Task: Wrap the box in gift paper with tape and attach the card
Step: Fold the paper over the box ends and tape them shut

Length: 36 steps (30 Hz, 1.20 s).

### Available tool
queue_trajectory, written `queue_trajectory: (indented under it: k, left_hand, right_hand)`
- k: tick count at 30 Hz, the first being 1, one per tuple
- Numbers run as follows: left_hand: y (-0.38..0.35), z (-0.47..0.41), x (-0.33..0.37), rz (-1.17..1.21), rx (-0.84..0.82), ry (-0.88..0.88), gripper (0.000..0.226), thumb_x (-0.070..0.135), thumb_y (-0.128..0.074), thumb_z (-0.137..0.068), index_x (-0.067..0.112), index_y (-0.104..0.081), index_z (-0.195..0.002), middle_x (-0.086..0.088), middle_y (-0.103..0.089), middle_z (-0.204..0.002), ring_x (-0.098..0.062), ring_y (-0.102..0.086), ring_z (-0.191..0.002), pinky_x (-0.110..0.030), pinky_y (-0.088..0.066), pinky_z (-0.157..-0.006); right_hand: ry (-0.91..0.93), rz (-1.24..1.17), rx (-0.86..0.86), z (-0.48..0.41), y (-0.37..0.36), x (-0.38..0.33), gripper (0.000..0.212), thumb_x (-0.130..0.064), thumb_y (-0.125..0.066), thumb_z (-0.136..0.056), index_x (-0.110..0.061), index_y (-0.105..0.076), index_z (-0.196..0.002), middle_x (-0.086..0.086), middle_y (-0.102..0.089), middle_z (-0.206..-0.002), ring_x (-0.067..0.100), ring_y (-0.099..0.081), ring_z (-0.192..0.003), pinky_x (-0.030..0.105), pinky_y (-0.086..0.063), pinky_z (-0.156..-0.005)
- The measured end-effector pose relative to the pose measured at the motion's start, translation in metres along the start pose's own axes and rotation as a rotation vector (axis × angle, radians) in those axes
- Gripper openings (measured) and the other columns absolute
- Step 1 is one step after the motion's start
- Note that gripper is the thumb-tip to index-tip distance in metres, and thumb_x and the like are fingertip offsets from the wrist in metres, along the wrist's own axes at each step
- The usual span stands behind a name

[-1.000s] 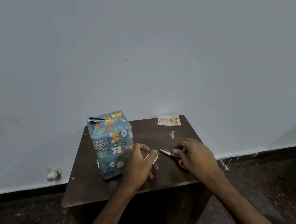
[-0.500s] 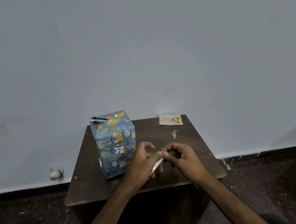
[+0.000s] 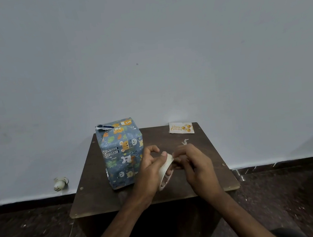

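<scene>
Item: tape roll [image 3: 165, 170], clamped in left hand [image 3: 149, 169], right hand [image 3: 195, 162] pinching its loose end, beside wrapped box [image 3: 121, 153]; card [image 3: 181, 128] apart on table [image 3: 94, 192]; risk: strip self-sticking if peeled askew.

1. The counter [image 3: 93, 183] stands on the floor, its back edge against the wall.
2. The wrapped box [image 3: 120, 153] stands upright on the counter's left half.
3. The card [image 3: 181, 128] lies flat at the back right corner, well apart from the box.
4. A small scrap [image 3: 185, 141] lies just in front of the card.
5. The left hand [image 3: 151, 169] and right hand [image 3: 193, 162] meet over the front middle, right of the box, with the tape roll [image 3: 164, 167] between them.
</scene>
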<state>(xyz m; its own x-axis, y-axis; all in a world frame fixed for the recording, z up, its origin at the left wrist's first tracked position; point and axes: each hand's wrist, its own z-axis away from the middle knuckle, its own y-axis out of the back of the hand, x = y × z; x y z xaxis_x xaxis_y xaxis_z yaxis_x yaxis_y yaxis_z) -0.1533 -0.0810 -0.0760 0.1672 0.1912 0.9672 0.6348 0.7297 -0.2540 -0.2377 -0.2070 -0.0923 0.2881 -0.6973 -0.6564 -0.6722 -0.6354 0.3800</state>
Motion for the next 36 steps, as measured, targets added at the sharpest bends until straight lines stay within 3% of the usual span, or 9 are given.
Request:
queue_trajectory:
  k: [7,9,12,16,20,22,25,29,36]
  left_hand:
    - [-0.005,0.000,0.005,0.131,0.148,-0.135,0.006,0.013,-0.051,-0.100,0.017,-0.048,-0.096,-0.003,-0.057,-0.060,-0.010,-0.054,-0.048,-0.028,-0.049,-0.052]
    - [-0.011,0.001,0.008,0.127,0.117,-0.164,0.007,0.017,-0.054,-0.093,0.015,-0.048,-0.097,-0.005,-0.056,-0.062,-0.011,-0.055,-0.052,-0.029,-0.052,-0.054]
    - [-0.020,0.001,0.016,-0.015,0.088,-0.214,0.007,0.020,-0.046,-0.102,0.015,-0.041,-0.104,-0.007,-0.064,-0.070,-0.018,-0.062,-0.062,-0.025,-0.054,-0.057]
    - [0.001,0.013,0.040,-0.709,0.220,-0.633,0.024,0.037,-0.055,-0.099,0.030,-0.039,-0.115,0.013,-0.063,-0.091,-0.012,-0.063,-0.076,-0.030,-0.051,-0.070]
    - [0.059,0.016,0.098,-0.846,0.466,-0.891,0.036,0.028,-0.065,-0.087,0.026,-0.052,-0.121,0.015,-0.055,-0.118,-0.017,-0.056,-0.105,-0.043,-0.049,-0.088]
    - [0.100,0.001,0.114,-0.823,0.409,-0.761,0.055,0.043,-0.067,-0.083,0.027,-0.050,-0.133,0.014,-0.042,-0.143,-0.013,-0.043,-0.133,-0.045,-0.038,-0.109]
    - [0.124,-0.014,0.107,-0.542,0.272,-0.444,0.079,0.063,-0.065,-0.069,0.040,-0.043,-0.141,0.016,-0.033,-0.155,-0.005,-0.030,-0.145,-0.035,-0.029,-0.118]
    - [0.107,-0.025,0.082,-0.315,0.133,-0.325,0.081,0.029,-0.086,-0.066,0.024,-0.051,-0.139,-0.002,-0.059,-0.127,0.000,-0.066,-0.098,-0.013,-0.052,-0.077]
    - [0.107,-0.021,0.062,-0.208,0.267,-0.355,0.044,0.015,-0.071,-0.066,0.025,-0.061,-0.108,-0.006,-0.055,-0.134,-0.019,-0.064,-0.110,-0.027,-0.057,-0.077]
  right_hand:
    - [0.265,0.204,-0.207,0.016,0.007,0.000,0.019,-0.013,-0.065,-0.095,-0.008,-0.063,-0.112,0.008,-0.047,-0.142,0.011,-0.053,-0.128,0.027,-0.050,-0.096]
    - [0.341,0.316,-0.239,0.017,0.013,0.001,0.029,-0.027,-0.069,-0.093,-0.010,-0.060,-0.115,0.005,-0.053,-0.134,0.015,-0.056,-0.121,0.032,-0.046,-0.102]
    - [0.434,0.507,-0.142,0.009,0.028,0.012,0.025,-0.014,-0.067,-0.090,-0.016,-0.054,-0.111,0.002,-0.063,-0.102,0.019,-0.060,-0.095,0.039,-0.041,-0.105]
    - [0.188,0.582,-0.062,0.000,0.058,0.039,0.013,-0.022,-0.057,-0.091,-0.014,-0.061,-0.101,0.001,-0.061,-0.088,0.025,-0.056,-0.081,0.034,-0.044,-0.076]
    - [-0.196,0.769,-0.300,-0.004,0.074,0.073,0.025,-0.019,-0.061,-0.090,-0.018,-0.070,-0.113,0.003,-0.070,-0.104,0.028,-0.063,-0.096,0.034,-0.046,-0.077]
    - [-0.257,0.865,-0.430,-0.005,0.071,0.078,0.029,-0.020,-0.063,-0.092,-0.024,-0.068,-0.121,0.000,-0.068,-0.113,0.024,-0.060,-0.107,0.034,-0.044,-0.087]
    - [-0.228,0.770,-0.280,-0.007,0.052,0.074,0.028,-0.016,-0.068,-0.089,-0.020,-0.070,-0.116,-0.001,-0.065,-0.116,0.022,-0.058,-0.110,0.038,-0.046,-0.096]
    - [-0.356,0.616,-0.260,-0.013,0.016,0.055,0.024,-0.040,-0.060,-0.095,-0.017,-0.063,-0.087,-0.003,-0.057,-0.090,0.017,-0.052,-0.091,0.035,-0.044,-0.085]
    - [-0.377,0.786,-0.217,-0.008,-0.002,0.055,0.029,-0.044,-0.065,-0.089,-0.025,-0.051,-0.073,-0.005,-0.063,-0.085,0.021,-0.054,-0.090,0.038,-0.040,-0.075]
